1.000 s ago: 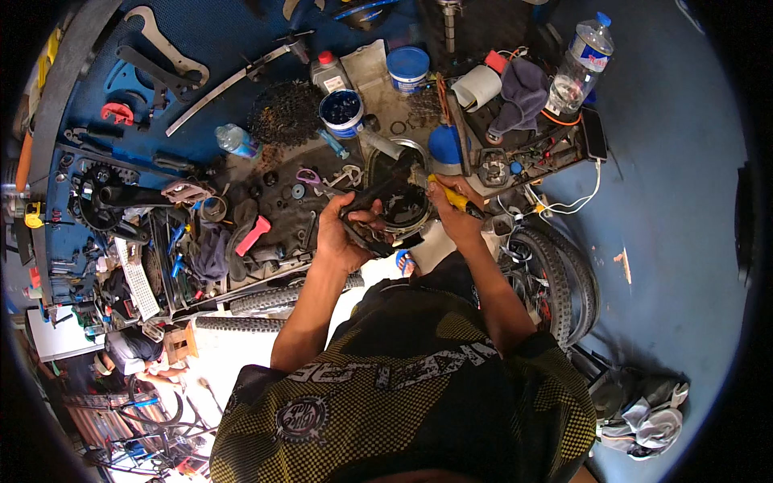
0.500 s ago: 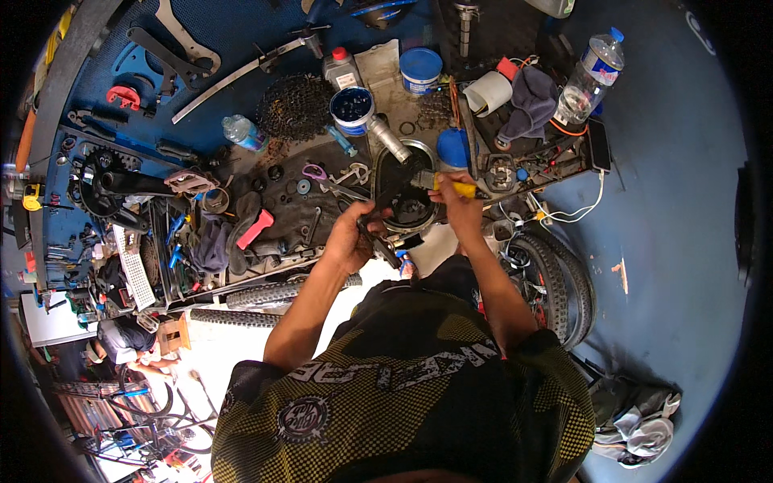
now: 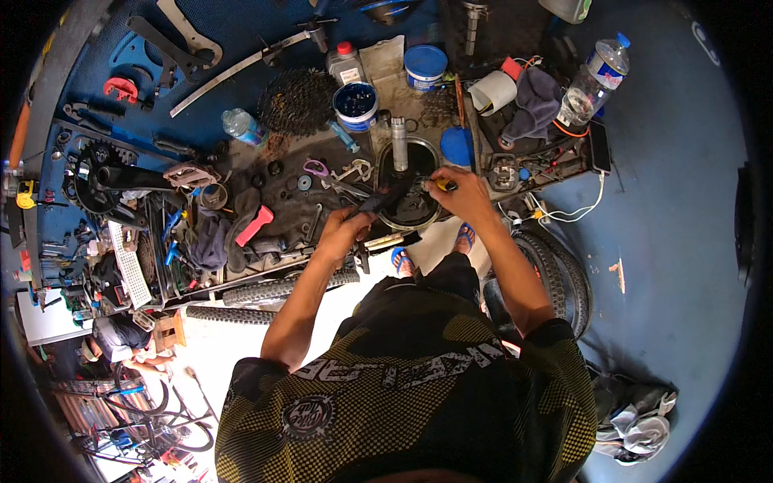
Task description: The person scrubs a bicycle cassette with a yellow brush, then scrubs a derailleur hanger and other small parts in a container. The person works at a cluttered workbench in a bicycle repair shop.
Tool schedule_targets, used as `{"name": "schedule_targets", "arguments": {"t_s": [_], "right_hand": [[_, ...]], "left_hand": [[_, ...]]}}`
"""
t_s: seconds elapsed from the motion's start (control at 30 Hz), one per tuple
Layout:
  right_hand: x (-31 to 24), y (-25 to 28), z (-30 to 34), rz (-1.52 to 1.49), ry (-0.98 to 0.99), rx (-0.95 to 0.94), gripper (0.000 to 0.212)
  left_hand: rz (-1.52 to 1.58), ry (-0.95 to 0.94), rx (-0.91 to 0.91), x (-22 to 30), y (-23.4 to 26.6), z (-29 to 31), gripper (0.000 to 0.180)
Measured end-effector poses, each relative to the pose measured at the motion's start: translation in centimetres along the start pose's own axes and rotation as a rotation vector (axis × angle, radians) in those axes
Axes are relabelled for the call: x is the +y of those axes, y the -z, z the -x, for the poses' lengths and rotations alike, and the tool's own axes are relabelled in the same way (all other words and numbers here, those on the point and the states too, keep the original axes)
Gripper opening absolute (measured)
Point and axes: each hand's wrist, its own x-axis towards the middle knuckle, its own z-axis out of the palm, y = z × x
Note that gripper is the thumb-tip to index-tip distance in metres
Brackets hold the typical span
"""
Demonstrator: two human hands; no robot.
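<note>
My left hand (image 3: 342, 233) is closed round the black end of a bicycle crank arm (image 3: 388, 196). Its silver spindle (image 3: 399, 145) stands up, pointing away from me. Below the crank sits a round metal pan (image 3: 433, 158) with dark, wet-looking contents. My right hand (image 3: 465, 197) grips a yellow-handled brush (image 3: 446, 185) at the pan's right side, near the crank; the bristles are hard to make out. Close to my left hand lie purple-handled scissors (image 3: 316, 167) and a spanner (image 3: 315, 221).
Behind the pan stand an open tub of dark blue stuff (image 3: 355, 122), a blue-lidded tub (image 3: 425, 66) and a pile of chain (image 3: 298, 105). A plastic bottle (image 3: 594, 80) is at the right. Tyres (image 3: 543, 266) stand below the bench; another person (image 3: 121, 338) works at far left.
The crank's spindle has swung from leaning left to nearly straight away from me. My right hand has turned the brush, so less of its yellow handle shows.
</note>
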Motion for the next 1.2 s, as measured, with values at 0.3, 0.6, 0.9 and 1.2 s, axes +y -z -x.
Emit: {"name": "schedule_targets", "arguments": {"t_s": [0.3,0.6,0.9,1.2], "right_hand": [[-3.2,-2.2,-1.8,-0.498,-0.139,0.051,0.031],[-1.2,-2.4,-1.0,-0.466,-0.055,0.137,0.027],[-0.4,-1.7,-0.8,-0.276,-0.05,0.134,0.018],[-0.3,-1.3,-0.5,-0.181,-0.113,0.126,0.02]], "left_hand": [[0.204,0.149,0.061,0.4,0.4,-1.2,0.026],[0.161,0.154,0.04,1.4,0.3,-1.0,0.028],[0.129,0.104,0.037,0.1,0.9,-1.6,0.028],[-0.042,0.099,0.054,1.5,-0.3,-1.0,0.024]]}}
